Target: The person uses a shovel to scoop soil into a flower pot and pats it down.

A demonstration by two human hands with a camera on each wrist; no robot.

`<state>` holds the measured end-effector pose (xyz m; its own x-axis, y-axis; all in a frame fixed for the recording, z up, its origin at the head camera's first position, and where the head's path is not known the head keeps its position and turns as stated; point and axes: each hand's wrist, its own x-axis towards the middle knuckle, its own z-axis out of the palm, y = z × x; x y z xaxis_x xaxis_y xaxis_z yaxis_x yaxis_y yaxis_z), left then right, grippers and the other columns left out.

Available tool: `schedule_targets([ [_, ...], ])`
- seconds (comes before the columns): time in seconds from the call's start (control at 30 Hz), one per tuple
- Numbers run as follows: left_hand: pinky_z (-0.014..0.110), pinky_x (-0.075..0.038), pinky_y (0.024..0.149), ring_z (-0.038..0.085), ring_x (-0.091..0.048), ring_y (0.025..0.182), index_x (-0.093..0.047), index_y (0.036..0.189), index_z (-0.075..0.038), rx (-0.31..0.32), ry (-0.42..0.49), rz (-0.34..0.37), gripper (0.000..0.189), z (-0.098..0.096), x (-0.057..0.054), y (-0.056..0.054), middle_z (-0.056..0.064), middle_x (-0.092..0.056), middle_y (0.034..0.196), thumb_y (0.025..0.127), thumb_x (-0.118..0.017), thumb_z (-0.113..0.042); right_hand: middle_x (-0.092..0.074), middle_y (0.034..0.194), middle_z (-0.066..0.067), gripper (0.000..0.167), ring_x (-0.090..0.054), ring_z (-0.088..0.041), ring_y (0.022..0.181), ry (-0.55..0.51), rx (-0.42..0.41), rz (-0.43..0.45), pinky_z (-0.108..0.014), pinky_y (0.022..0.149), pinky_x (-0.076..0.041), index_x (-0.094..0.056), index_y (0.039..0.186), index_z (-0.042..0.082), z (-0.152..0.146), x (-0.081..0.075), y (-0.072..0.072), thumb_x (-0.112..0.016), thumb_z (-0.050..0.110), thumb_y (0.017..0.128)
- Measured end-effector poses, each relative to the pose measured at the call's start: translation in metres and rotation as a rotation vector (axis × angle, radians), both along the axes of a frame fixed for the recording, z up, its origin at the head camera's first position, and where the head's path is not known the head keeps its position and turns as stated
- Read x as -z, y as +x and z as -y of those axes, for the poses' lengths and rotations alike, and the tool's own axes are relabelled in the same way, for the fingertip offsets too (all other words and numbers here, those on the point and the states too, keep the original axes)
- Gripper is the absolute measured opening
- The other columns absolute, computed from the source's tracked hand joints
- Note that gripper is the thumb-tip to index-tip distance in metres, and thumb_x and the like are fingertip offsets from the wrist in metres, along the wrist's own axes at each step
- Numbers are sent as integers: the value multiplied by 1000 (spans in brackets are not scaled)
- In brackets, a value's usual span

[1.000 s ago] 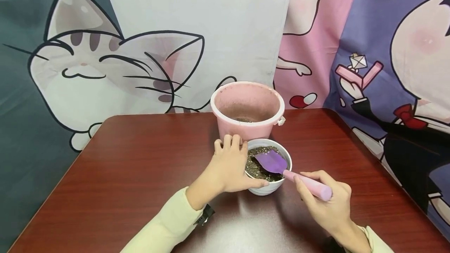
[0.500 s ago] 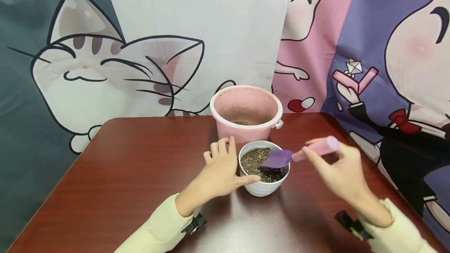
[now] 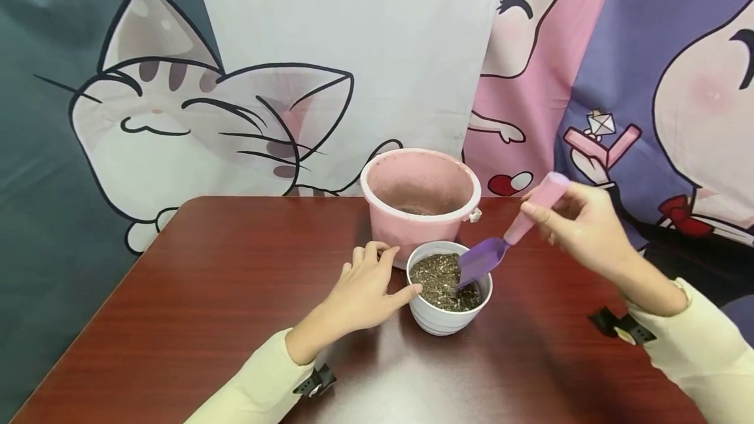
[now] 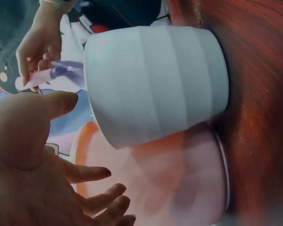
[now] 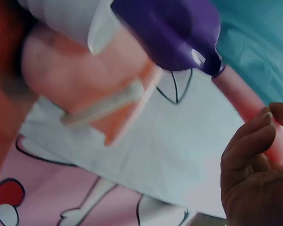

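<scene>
A white ribbed flower pot [image 3: 442, 320], nearly full of dark soil [image 3: 434, 278], stands on the table. My right hand [image 3: 589, 228] pinches the pink handle of a small purple trowel [image 3: 484, 259] between thumb and fingers. The trowel tilts down to the left, its blade tip at the soil on the pot's right side. My left hand [image 3: 359, 293] is spread at the pot's left, thumb by the rim. In the left wrist view, the left fingers [image 4: 92, 173] are apart from the pot wall, loosely bent and holding nothing.
Right behind the pot stands a pink bucket [image 3: 389, 228] with some soil at its bottom and a white handle fitting on its right side. Both stand on a reddish-brown table [image 3: 235, 293]. A cartoon-printed cloth [image 3: 353, 12] hangs behind the table's back edge.
My right hand has risen and moved right, turning the trowel from lying nearly flat over the soil to a steep tilt. My left hand has drawn back a little from the pot's rim.
</scene>
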<state>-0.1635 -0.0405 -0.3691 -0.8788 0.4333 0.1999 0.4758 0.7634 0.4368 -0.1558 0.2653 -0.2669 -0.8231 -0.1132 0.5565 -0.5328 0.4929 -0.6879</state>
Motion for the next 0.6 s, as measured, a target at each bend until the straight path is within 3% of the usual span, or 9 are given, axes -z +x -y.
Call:
schedule_targets([
  [0.2,52,-41,89,37,-42,123,-49,143,-7,9,4,-4,74,4,-1,-3,15,-45,138,92,-58,-60,-57,52,-9,8,-45,-14,36,-354,-174,-24,-24,35,-32,-67,84,-6,-2,-39,-26,-63,-8,91],
  [0.27,52,-41,89,37,-43,122,-49,143,-7,12,1,-3,74,5,0,-3,15,-46,137,92,-58,-60,-59,54,-10,10,-45,-15,37,-423,-225,-48,-23,35,-33,-64,82,-8,2,-50,-40,-64,-6,91],
  [0.33,52,-42,89,37,-43,122,-49,143,-6,16,3,0,74,6,2,-3,15,-47,136,92,-57,-60,-60,54,-9,13,-47,-15,38,-454,-209,-59,-21,36,-36,-63,80,-7,7,-58,-53,-68,-2,90],
  [0.43,51,-41,89,37,-43,121,-50,142,-7,25,0,-3,74,6,3,-3,15,-48,135,92,-57,-61,-65,58,-5,14,-51,-12,42,-374,-115,-67,-19,40,-41,-65,81,-2,14,-61,-72,-73,6,89],
  [0.5,51,-41,89,37,-42,121,-51,141,-7,26,2,-4,73,6,3,-3,15,-48,135,92,-57,-61,-66,61,-1,14,-55,-10,46,-243,-31,-24,-20,45,-46,-67,83,3,23,-57,-86,-75,13,89],
  [0.6,51,-40,89,37,-41,121,-52,141,-7,17,3,-4,73,6,3,-3,15,-48,134,91,-58,-60,-71,69,-5,17,-61,-11,54,9,17,83,-26,51,-52,-68,87,4,41,-41,-107,-75,19,90],
])
